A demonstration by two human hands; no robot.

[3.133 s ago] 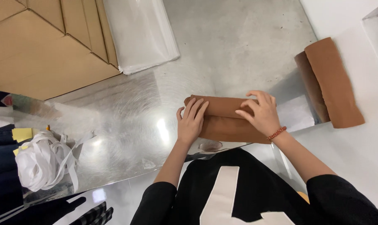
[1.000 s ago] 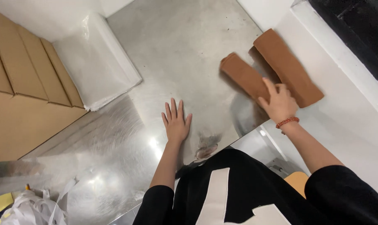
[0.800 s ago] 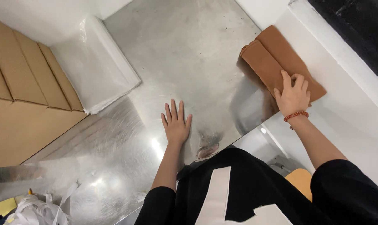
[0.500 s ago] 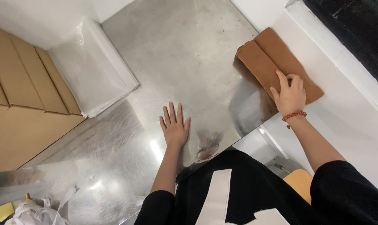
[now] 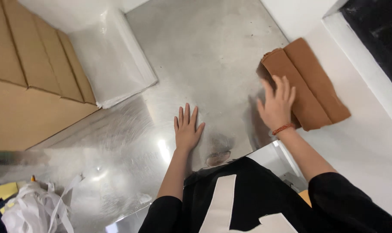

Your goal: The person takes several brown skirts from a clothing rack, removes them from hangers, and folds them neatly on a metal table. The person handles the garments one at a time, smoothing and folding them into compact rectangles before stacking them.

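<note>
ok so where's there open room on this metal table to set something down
Open metal lies between the clear plastic sheets and the folded brown cloths, ahead of the flat left hand. The right hand rests on the cloths. Crowded: the white straps at the near left.

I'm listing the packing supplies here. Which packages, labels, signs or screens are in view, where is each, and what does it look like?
Cardboard boxes: far left, flat, brown, stacked overlapping.
Plastic bags: beside the boxes on the metal table, clear, flat pile.
Labels, signs, screens: none visible.
Left hand: flat on the table.
Right hand: over the folded brown cloths.
</note>
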